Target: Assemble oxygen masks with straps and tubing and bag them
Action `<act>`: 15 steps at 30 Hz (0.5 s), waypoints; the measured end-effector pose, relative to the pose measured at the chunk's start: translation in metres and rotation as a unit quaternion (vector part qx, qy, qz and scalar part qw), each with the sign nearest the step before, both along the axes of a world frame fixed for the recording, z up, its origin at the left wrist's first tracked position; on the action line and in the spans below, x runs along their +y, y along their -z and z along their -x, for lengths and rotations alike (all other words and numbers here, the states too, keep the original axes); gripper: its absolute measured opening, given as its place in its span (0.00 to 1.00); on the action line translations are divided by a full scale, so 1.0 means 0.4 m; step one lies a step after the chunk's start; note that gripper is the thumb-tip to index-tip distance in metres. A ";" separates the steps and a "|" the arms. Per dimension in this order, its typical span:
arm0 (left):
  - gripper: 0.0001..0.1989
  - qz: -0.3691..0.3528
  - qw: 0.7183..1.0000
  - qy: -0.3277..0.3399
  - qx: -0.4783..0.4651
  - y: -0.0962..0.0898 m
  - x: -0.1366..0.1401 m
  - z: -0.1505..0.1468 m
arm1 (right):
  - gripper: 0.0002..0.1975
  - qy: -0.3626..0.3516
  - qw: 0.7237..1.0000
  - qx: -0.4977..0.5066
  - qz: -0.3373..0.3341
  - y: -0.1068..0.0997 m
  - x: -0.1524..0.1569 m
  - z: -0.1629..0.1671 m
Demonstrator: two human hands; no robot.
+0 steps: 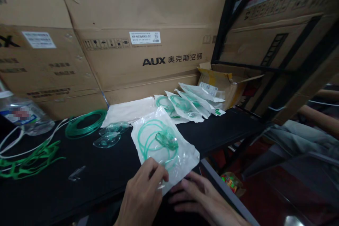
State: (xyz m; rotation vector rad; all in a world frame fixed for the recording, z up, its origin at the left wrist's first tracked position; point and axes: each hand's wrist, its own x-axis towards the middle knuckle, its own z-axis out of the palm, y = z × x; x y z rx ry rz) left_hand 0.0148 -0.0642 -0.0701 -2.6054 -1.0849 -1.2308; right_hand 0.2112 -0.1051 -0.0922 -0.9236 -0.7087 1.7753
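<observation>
A clear-and-white pouch with coiled pale green tubing and a darker green piece inside lies tilted at the table's front. My left hand is closed, pinching the pouch's near edge between thumb and fingers. At the pouch's lower right edge is my right hand, its fingers stretched out and apart; the index fingertip is partly behind the edge. Left of the pouch lie clear green-tinted masks and a coil of green tubing.
Several similar pouches lean in a row behind, beside a white sheet-like packet and an open carton. Green straps, small clear pieces and a plastic bottle are at left. Large cartons wall the back.
</observation>
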 end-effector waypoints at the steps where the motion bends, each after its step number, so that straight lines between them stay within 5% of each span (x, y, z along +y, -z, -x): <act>1: 0.18 0.009 1.000 0.020 0.021 0.008 0.002 0.003 | 0.24 -0.002 1.000 0.026 -0.016 0.000 0.010 0.017; 5: 0.15 0.016 0.995 0.062 0.079 0.033 0.018 0.015 | 0.24 0.000 0.996 0.074 -0.055 0.013 0.046 0.064; 10: 0.15 0.017 0.994 0.084 0.068 0.026 0.039 0.012 | 0.24 0.011 0.995 0.098 -0.010 0.047 0.051 0.077; 15: 0.12 -0.057 0.981 0.124 0.141 0.001 0.046 -0.021 | 0.23 0.006 0.994 0.106 -0.029 0.039 0.055 0.060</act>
